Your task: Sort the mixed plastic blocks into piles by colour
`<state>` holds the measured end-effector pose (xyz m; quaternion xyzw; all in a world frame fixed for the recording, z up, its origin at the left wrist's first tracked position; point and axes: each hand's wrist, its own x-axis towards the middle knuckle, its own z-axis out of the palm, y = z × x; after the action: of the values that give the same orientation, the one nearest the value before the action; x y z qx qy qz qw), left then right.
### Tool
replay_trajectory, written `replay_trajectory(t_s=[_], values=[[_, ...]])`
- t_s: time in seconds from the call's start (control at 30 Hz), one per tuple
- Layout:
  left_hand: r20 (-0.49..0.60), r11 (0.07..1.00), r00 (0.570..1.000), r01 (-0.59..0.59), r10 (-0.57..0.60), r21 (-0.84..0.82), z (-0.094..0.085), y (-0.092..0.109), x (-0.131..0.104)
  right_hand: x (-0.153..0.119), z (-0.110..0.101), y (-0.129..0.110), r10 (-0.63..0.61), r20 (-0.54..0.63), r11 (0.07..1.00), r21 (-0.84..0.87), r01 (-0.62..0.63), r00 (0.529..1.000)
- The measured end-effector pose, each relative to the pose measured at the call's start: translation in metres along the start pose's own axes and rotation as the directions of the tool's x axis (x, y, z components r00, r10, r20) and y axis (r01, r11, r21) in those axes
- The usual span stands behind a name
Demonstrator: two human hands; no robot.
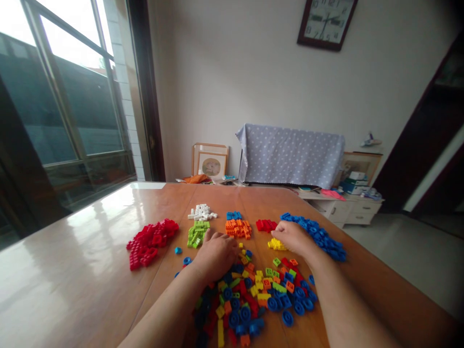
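Observation:
My left hand point(219, 252) is bent over the back left of a mixed heap of toy building bricks point(259, 285), its fingers curled down and their tips hidden; whatever they hold is out of sight. My right hand point(293, 237) is closed in a pinch just above and beside a small group of yellow bricks point(276, 244); I cannot make out what lies between its fingertips. Red bricks point(266, 225) lie just behind that group. Near my left hand are green bricks point(196, 233) and orange bricks point(237, 228).
A red brick pile point(152, 241) sits at the left and a blue pile point(315, 234) at the right. White bricks point(202, 211) and blue bricks point(234, 215) form the back row on the wooden table point(90, 270). Behind stands a low cabinet point(342, 210).

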<state>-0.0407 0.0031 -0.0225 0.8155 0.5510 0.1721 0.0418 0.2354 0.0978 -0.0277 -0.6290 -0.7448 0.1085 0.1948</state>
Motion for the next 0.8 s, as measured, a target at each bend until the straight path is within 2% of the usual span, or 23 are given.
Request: replay_trajectory(t_s=[0.07,0.13,0.33,0.47,0.8], values=[[0.004,1.000,1.000,-0.011,0.011,0.007,0.000,0.000,0.000,0.005,-0.003,0.010,0.042,-0.054,0.999,0.012,-0.041,0.998],[0.004,1.000,1.000,-0.017,0.017,0.010,0.001,0.000,0.000,0.006,-0.004,0.012,0.054,-0.061,0.999,0.010,-0.054,0.997],[-0.013,1.000,1.000,-0.008,0.008,0.004,0.001,-0.001,-0.001,-0.001,-0.003,-0.006,0.093,0.018,0.988,-0.123,-0.090,0.996],[0.002,1.000,1.000,0.000,-0.001,0.010,-0.001,0.001,-0.001,-0.003,-0.006,-0.015,0.105,0.025,0.972,-0.216,-0.098,0.994],[-0.012,1.000,1.000,-0.024,0.023,-0.011,0.002,-0.002,0.000,-0.010,-0.010,-0.027,0.058,0.040,0.957,-0.288,-0.044,0.998]])
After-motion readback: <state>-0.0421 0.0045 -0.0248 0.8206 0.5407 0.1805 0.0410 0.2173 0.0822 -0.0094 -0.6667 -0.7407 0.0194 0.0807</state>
